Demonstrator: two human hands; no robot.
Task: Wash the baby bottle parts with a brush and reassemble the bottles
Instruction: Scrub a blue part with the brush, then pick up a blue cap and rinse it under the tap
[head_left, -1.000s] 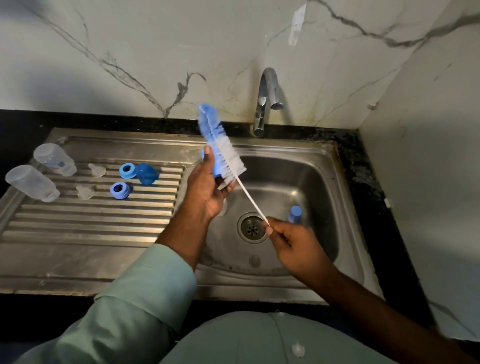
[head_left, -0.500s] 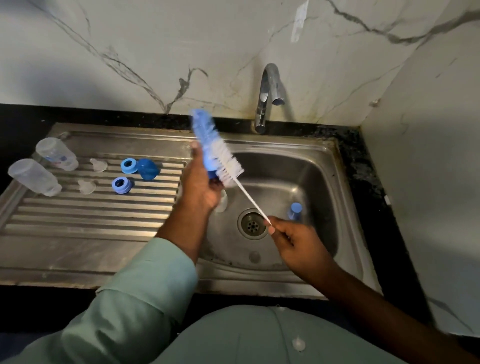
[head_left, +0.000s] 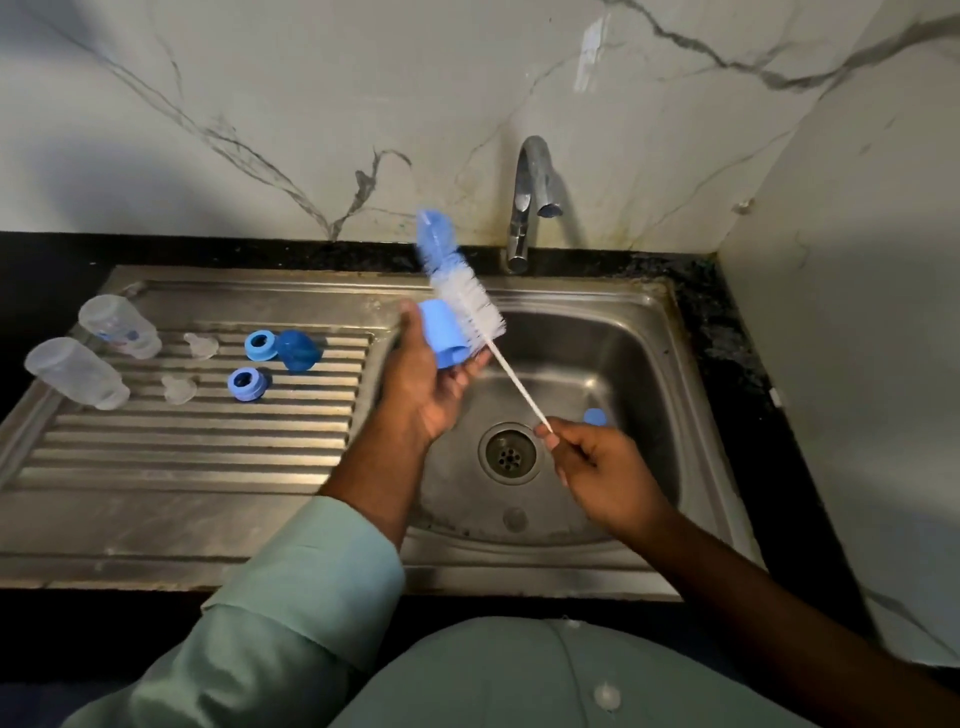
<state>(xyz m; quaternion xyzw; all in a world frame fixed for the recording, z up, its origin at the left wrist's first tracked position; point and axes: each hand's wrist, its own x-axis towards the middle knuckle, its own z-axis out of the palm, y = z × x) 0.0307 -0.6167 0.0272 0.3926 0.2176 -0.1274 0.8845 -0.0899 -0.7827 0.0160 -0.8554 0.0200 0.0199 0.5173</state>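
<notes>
Over sink (head_left: 649, 332), left hand (head_left: 423, 387) grips cap (head_left: 441, 332); right hand (head_left: 602, 467) pinches brush (head_left: 467, 296).

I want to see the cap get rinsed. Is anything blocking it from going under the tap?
Nothing visible blocks it. The blue cap sits in the left hand, with open air up to the tap.

One view only, from a wide-angle camera worn on the person's head, looking forward and down from close above a steel sink (head_left: 649, 332). The basin lies at centre, the draining board (head_left: 182, 441) toward 9 o'clock, the tap (head_left: 527, 208) and marble wall toward 12, and the person's own shirt front fills 6 o'clock.
</notes>
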